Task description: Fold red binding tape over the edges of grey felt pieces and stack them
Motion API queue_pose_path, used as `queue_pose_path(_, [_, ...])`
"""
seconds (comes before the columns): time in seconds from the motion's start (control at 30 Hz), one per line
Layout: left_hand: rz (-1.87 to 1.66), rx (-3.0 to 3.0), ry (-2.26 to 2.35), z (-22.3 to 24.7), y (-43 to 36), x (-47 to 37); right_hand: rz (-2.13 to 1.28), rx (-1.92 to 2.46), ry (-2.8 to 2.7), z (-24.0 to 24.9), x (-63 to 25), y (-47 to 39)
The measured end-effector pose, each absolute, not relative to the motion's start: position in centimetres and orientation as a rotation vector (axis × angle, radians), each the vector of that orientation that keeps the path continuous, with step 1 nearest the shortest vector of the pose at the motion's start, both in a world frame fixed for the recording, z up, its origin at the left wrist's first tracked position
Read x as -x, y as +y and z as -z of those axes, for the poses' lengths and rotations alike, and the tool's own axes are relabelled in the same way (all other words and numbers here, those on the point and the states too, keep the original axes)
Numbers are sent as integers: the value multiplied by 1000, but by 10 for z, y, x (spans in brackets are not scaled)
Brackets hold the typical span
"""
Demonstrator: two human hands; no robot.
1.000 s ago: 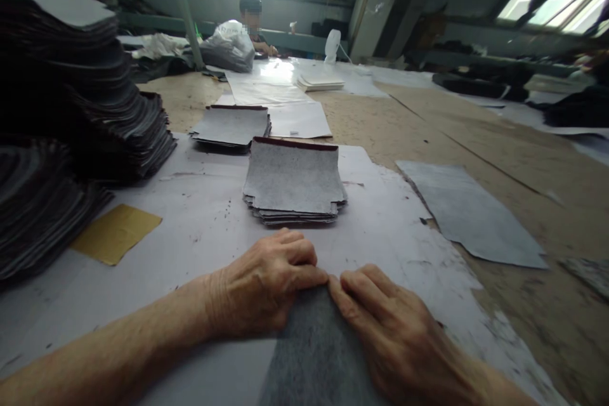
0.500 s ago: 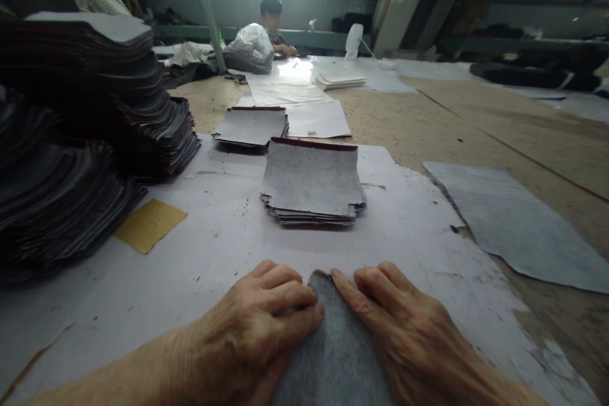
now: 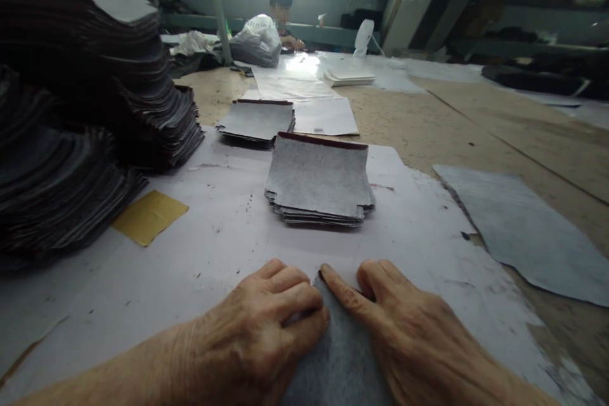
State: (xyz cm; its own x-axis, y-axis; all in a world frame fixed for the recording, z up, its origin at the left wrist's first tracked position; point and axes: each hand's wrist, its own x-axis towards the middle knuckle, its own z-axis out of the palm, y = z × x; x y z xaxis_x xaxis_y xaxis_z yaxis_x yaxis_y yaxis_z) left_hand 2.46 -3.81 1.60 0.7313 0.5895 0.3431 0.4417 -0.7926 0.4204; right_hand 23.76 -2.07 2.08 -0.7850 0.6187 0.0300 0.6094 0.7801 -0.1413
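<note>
A grey, felt-like sheet (image 3: 340,349) lies between my hands at the near edge of view, its lower part cut off by the frame. My left hand (image 3: 266,320) has its fingers curled, with thumb and forefinger closed on the sheet's left edge. Across from it, my right hand (image 3: 404,317) presses its stretched forefinger on the sheet's far tip, other fingers bent and thumb hidden. Just beyond sits a stack of grey notched pieces (image 3: 321,174) with a dark red strip along the far edge. A similar smaller stack (image 3: 257,119) stands behind it to the left.
Tall piles of dark-edged sheets (image 3: 176,127) rise at the left, beside a yellow square (image 3: 151,217). A loose grey sheet (image 3: 528,228) lies right on the brown table. White board (image 3: 214,279) is under my hands. Another person (image 3: 281,13) sits at the far side near a plastic bag (image 3: 259,41).
My right forefinger has moved left over the sheet's far tip, toward my left fingers. The left hand keeps its hold. The view has shifted slightly.
</note>
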Motion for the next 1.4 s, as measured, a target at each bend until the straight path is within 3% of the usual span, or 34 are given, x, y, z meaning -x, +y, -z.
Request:
queue_pose_path(0.2, [-640,-2589,798,-14,-40,-22,-286,1136,-2908,-26,-235,-14])
queue_pose_path(0.33, [-649,-2563,789,-15,-40,-22,-459,1111,-2605,-29,-248,-11])
queue_pose_path(0.53, [-676,-2528,766,-15,-39,-23,-291,1141,-2487,-30,-257,-26])
queue_pose_path(0.77, [-683,-2505,798,-16,-42,-23,-773,1469,-2375,-40,-255,-23])
queue_pose_path(0.93, [-970,-2525,990,-3,-42,-17,-467,1221,-2432,-29,-251,-39])
queue_pose_path(1.1, [-986,-2618,759,7,-33,-18,-39,883,-2423,-14,-242,-47])
queue_pose_path(1.4, [-1176,-2618,720,11,-27,-14,-346,986,-2421,-14,-283,-48])
